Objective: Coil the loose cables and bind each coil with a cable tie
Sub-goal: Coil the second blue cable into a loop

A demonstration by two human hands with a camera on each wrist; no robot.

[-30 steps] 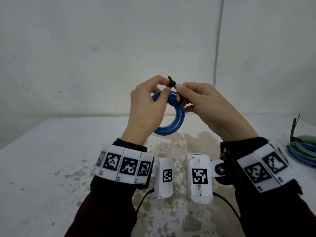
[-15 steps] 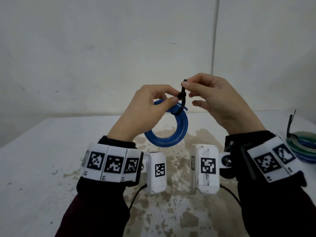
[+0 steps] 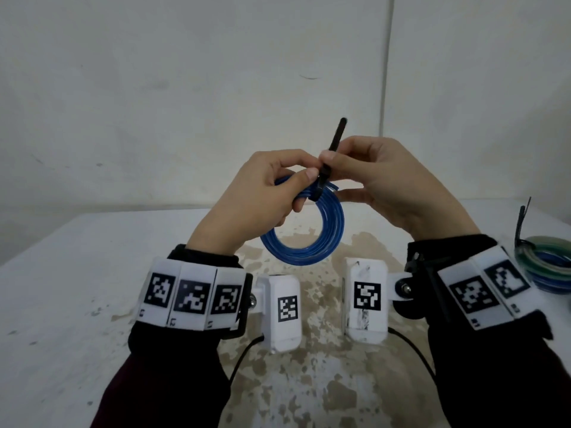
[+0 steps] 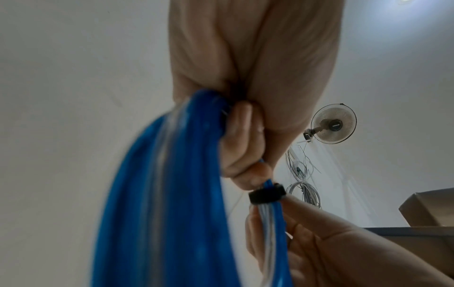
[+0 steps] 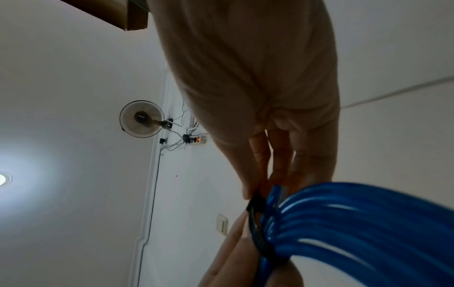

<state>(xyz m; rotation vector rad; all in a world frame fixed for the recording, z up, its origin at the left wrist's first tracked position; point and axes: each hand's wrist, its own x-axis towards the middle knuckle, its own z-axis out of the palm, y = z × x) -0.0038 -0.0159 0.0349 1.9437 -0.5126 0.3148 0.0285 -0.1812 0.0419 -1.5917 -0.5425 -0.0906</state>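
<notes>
Blue cable coil [image 3: 304, 239] between raised hands, left hand [image 3: 247, 202] gripping it, right hand [image 3: 392, 183] pinching black cable tie [image 3: 335, 140] tail

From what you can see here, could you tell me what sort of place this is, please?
Probably a plain indoor workroom or makeshift lab rather than a home: a worn, stained white table, bare white walls, a wall-mounted fan with loose wiring beside it, and bound cable coils set aside.
</notes>
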